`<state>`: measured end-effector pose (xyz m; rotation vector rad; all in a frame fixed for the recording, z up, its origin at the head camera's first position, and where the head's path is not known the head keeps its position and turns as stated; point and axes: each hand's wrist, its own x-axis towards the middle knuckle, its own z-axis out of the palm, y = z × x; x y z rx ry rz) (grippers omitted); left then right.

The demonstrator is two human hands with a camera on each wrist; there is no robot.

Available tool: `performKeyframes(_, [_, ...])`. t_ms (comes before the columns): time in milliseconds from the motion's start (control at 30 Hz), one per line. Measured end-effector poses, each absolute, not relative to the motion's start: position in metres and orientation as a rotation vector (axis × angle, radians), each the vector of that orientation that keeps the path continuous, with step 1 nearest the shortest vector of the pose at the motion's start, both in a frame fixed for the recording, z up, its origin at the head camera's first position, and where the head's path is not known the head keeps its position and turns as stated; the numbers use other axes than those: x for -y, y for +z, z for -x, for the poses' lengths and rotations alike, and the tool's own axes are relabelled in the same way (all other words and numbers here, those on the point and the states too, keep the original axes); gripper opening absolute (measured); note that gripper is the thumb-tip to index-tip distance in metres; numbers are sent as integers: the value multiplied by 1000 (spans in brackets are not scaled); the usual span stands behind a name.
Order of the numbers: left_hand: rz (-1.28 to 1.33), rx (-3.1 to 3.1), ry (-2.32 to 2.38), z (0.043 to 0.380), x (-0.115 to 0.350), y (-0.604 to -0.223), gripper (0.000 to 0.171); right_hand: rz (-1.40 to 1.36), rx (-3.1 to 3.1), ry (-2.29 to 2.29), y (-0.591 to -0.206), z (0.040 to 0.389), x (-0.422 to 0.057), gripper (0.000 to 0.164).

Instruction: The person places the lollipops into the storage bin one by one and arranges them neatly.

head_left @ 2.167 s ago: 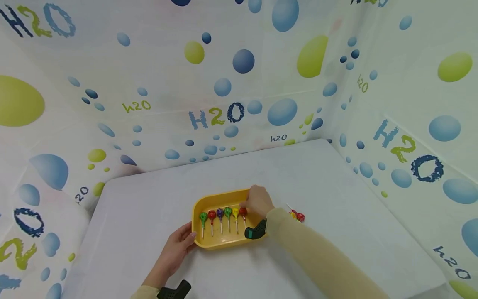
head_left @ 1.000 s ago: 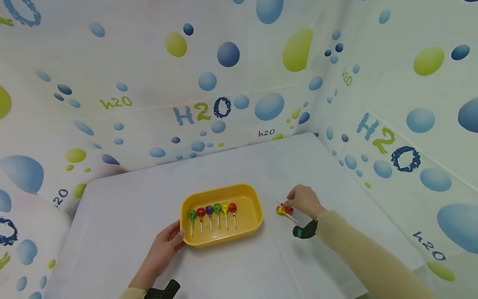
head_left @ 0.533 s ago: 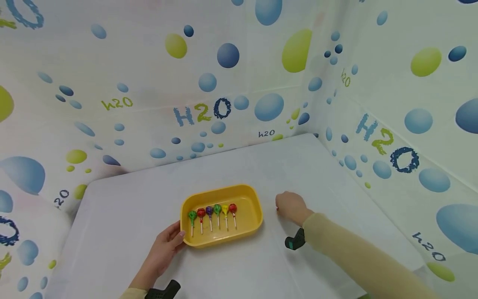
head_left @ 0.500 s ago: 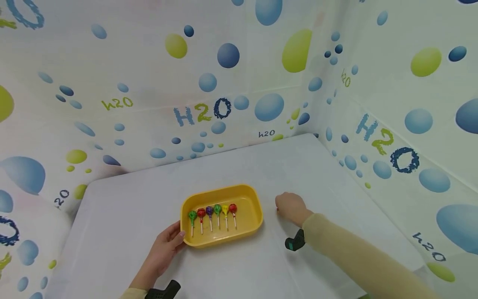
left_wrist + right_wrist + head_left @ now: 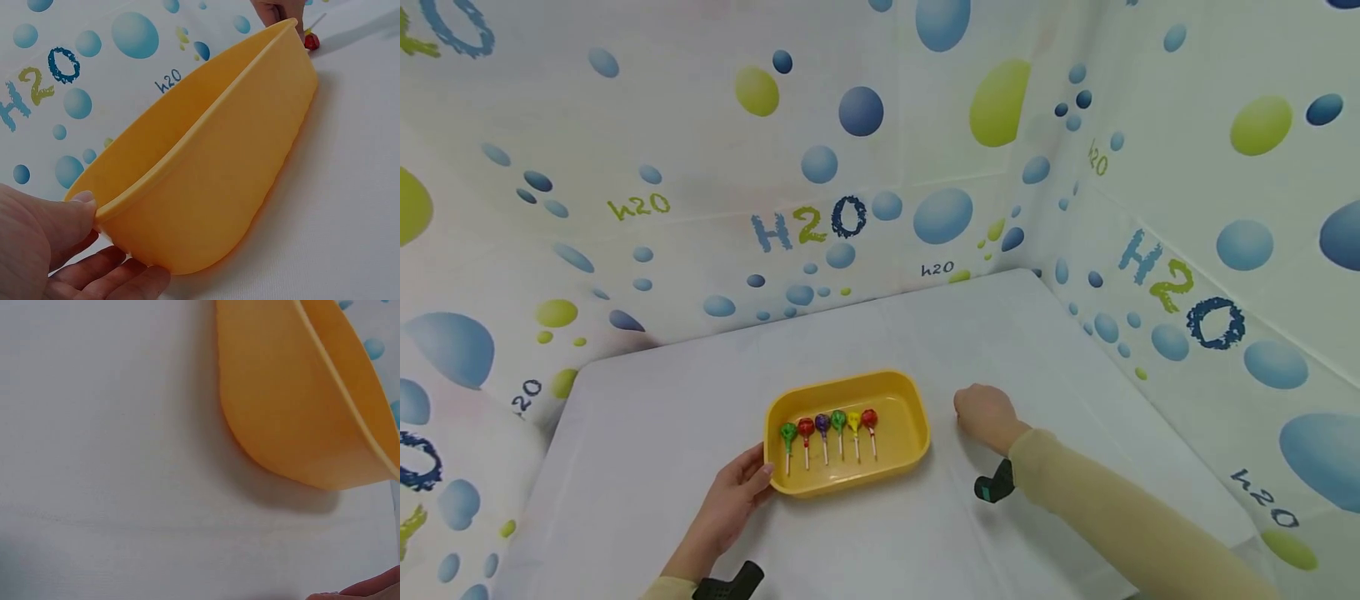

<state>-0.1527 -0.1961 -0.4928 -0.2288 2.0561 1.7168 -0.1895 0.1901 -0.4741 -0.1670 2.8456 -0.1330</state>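
A yellow tray point(image 5: 891, 467) stands on the white table, with several wrapped lollipops point(image 5: 838, 419) in a row inside: green, red, purple and yellow heads at the back, white sticks toward me. My left hand point(image 5: 739, 492) grips its left end, thumb point(image 5: 84, 203) at the rim and fingers point(image 5: 119, 275) against the outer wall. Right of the tray, my right hand point(image 5: 987, 414) is low over the table, fingers bent down. A red lollipop point(image 5: 311, 42) shows right beside those fingers in the left wrist view. I cannot tell whether they pinch one.
A white cloth point(image 5: 700, 400) covers the table, which meets sheeted walls point(image 5: 700, 125) with printed bubbles and H2O lettering at the back and right. The tray's right part has bare floor beside the row. In the right wrist view the tray's end wall point(image 5: 294, 406) is close by.
My right hand has left the tray and moved right to the lollipops on the table, then shifted slightly left over them, covering them. The left hand keeps its grip on the tray.
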Motion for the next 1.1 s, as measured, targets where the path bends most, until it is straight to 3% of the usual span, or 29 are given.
performKeyframes(167, [236, -2051, 1723, 153, 196, -492, 59, 104, -2858, -375, -456, 192, -194, 6])
performKeyframes(433, [230, -2052, 1731, 152, 196, -492, 59, -116, -2758, -998, -416, 207, -193, 20])
performKeyframes(700, [235, -2049, 1742, 150, 196, -491, 59, -278, -2548, -1435, -414, 219, -175, 22])
performKeyframes(1100, [192, -2065, 1754, 150, 199, -489, 57, -254, -2611, -1261, -436, 215, -115, 17])
